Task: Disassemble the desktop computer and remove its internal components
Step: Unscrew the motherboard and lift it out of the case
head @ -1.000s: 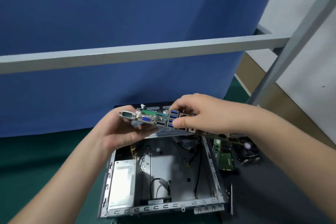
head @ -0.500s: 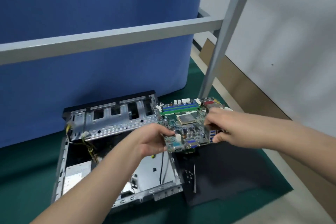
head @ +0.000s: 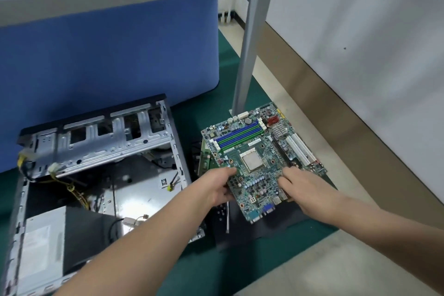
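We now hold motherboard [head: 258, 166] clear of open case [head: 96, 170], right of it, over black mat [head: 271, 226]; a second ago it sat above case, port edge toward us. Board now lies flat, component face up, socket and memory slots showing. Left hand [head: 217, 188] grips near-left edge, right hand [head: 304, 191] near-right edge. View swings right and down.

No text can be read anywhere. The motherboard [head: 259, 163], on the right, carries small white printing and a pale sticker beside its blue memory slots, all too blurred to make out. The power supply [head: 43, 243], at the near left inside the open case [head: 101, 149], bears a pale label whose lines are likewise illegible.
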{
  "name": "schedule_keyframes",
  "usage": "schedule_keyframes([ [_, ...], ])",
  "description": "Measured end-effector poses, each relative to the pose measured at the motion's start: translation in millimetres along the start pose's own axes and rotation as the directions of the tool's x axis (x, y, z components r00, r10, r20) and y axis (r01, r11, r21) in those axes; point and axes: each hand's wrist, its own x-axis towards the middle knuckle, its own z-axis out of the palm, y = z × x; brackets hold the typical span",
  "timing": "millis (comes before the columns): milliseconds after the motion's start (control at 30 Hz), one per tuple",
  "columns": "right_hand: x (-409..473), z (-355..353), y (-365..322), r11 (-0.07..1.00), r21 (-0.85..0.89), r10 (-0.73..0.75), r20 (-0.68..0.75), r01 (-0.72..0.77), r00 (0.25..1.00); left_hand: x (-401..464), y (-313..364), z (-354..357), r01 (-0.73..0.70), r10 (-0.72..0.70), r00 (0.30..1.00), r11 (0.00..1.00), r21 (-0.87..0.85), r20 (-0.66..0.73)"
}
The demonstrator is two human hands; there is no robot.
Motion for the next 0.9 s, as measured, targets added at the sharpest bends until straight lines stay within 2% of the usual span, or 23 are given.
schedule_keyframes([
  [133, 2.6, 37.3, -2.7, 0.998, 0.034, 0.056, -0.076, -0.054, 0.995, 33.4, -16.3, 9.4, -0.06, 0.079, 0.987, 0.99, 0.131, -0.143],
  [267, 7.0, 80.7, -8.1, 0.994, 0.065, 0.085, -0.024, -0.083, 0.996, 51.1, -33.4, 10.6, -0.058, 0.097, 0.972, 0.981, 0.185, -0.214],
  [467, 15.2, 105.3, -11.0, 0.985, 0.059, 0.16, 0.017, -0.161, 0.987, 63.8, -42.9, 7.7, -0.049, 0.075, 0.972, 0.992, 0.12, -0.225],
  [667, 22.5, 125.0, -19.8, 0.952, 0.204, 0.231, 0.008, -0.228, 0.973, 67.7, -41.6, 9.2, -0.041, 0.088, 0.959, 0.984, 0.173, -0.27],
  [800, 29.0, 119.6, -31.3, 0.914, 0.195, 0.35, 0.063, -0.356, 0.934, 65.7, -31.3, 4.7, -0.054, 0.068, 0.965, 0.997, 0.062, -0.252],
  [900, 29.3, 105.8, -48.8, 0.88, 0.166, 0.435, 0.097, -0.446, 0.895, 50.3, -20.5, 2.0, -0.094, 0.122, 0.963, 0.988, 0.121, -0.242],
])
